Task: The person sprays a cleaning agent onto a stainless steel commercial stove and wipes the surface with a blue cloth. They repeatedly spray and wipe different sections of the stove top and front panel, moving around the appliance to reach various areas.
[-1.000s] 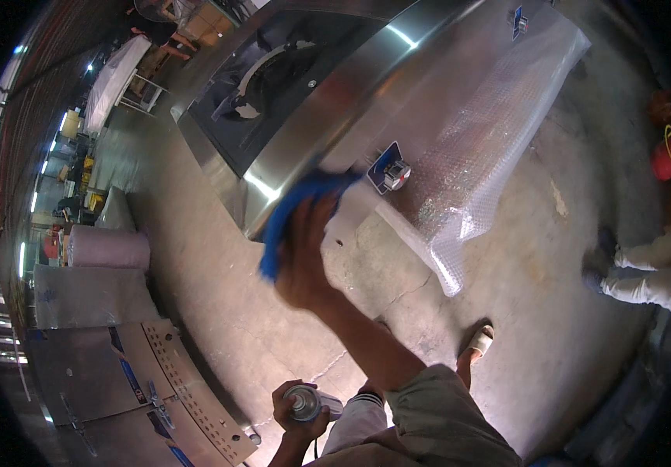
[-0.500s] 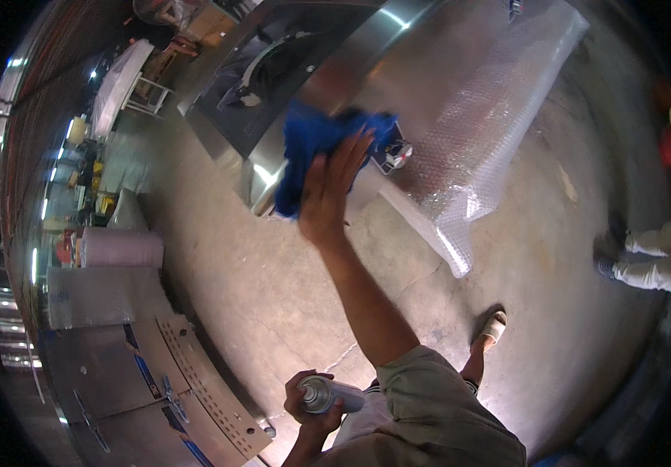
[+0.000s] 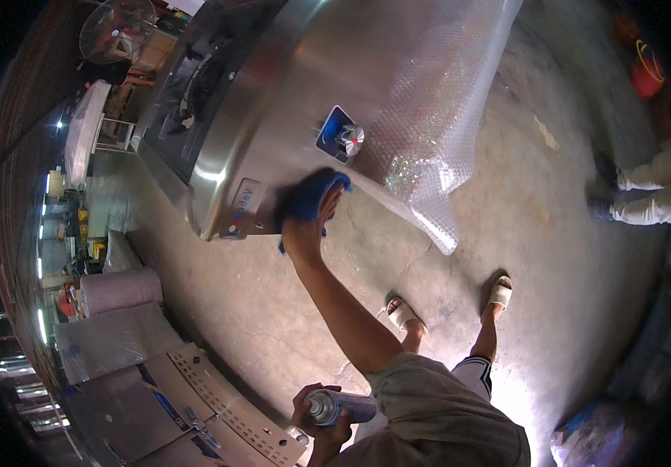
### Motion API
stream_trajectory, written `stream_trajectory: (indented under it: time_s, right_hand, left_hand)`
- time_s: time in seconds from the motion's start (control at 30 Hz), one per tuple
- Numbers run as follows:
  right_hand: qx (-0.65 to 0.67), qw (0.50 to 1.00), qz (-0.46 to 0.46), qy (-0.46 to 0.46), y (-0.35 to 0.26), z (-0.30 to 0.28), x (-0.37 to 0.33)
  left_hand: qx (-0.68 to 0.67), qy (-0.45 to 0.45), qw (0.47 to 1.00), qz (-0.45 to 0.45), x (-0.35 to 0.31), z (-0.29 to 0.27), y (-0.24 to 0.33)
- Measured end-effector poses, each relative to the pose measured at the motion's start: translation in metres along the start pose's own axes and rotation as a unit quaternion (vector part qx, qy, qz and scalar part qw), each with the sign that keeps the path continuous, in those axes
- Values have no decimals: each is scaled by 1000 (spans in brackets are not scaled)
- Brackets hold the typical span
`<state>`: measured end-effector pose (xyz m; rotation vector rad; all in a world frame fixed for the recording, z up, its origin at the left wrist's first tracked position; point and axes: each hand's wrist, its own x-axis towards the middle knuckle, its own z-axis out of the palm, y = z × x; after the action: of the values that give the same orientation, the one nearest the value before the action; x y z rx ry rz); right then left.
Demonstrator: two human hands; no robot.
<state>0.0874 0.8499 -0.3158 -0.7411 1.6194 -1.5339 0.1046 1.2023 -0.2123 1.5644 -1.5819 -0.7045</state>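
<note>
My left hand [image 3: 304, 409] is wrapped round a spray can [image 3: 355, 407], with its nozzle end pointing left, close to my body. My right arm reaches forward, and my right hand [image 3: 304, 233] grips a blue cloth [image 3: 310, 198]. The cloth lies against the lower front edge of a stainless steel appliance [image 3: 273, 144], just right of a small badge plate [image 3: 244, 206]. Above the cloth is a control knob [image 3: 351, 139] on a blue-faced plate. Part of my right hand's fingers is hidden by the cloth.
Bubble wrap [image 3: 429, 148] hangs over the appliance's right side. Another steel unit [image 3: 156, 424] stands at lower left, beside a pink roll [image 3: 121, 290]. A person's legs [image 3: 647, 206] and a red bucket [image 3: 647, 74] are at right. A fan [image 3: 117, 31] stands far left.
My right hand has drawn the blue cloth down the steel front to its lower edge, uncovering the knob plate and badge. The view has shifted; my left hand still holds the spray can.
</note>
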Motion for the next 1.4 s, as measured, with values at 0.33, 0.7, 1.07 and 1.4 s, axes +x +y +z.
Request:
stream_trajectory:
  time_s: [0.33,0.7,1.07,1.4]
  right_hand:
    - [-60,995,-65,-36,17,-6,-1]
    - [-64,982,-114,-140,40,-15,-60]
    - [-139,982,-105,-73,31,-11,-62]
    - [6,997,71,-42,23,-6,-58]
  left_hand:
    - [-7,3,999,-31,12,4,9]
    - [-36,51,997,-37,9,16,11]
    - [-29,49,997,-55,1,4,4]
    - [23,68,995,-67,4,-18,2]
